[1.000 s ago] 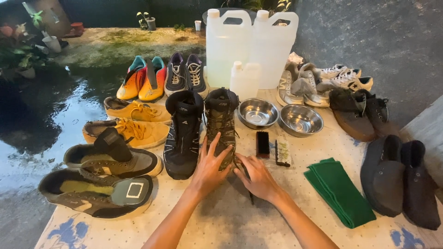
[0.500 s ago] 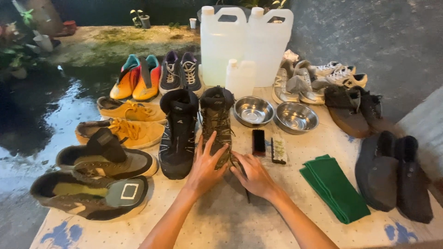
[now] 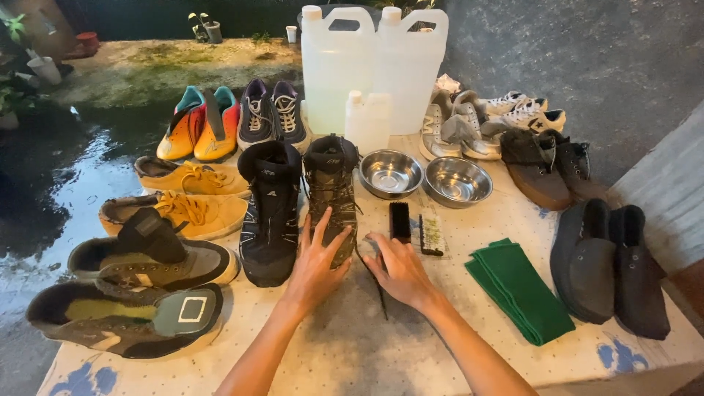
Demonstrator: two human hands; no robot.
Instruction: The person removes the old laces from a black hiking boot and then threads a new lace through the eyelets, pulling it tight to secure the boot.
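Observation:
My left hand lies flat with fingers spread, touching the toe of a brown hiking boot. A black boot stands just left of it. My right hand rests palm down on the patterned cloth, beside the boot's toe and just below two brushes. A thin dark stick-like item lies under my right hand. Neither hand grips anything.
Folded green cloths lie right of my hands. Two steel bowls, two big white jugs and a small bottle stand behind. Several pairs of shoes ring the table: yellow, grey, black, brown. Wet floor lies left.
Both hands stay in about the same place on the boot toe and cloth. The view has shifted slightly.

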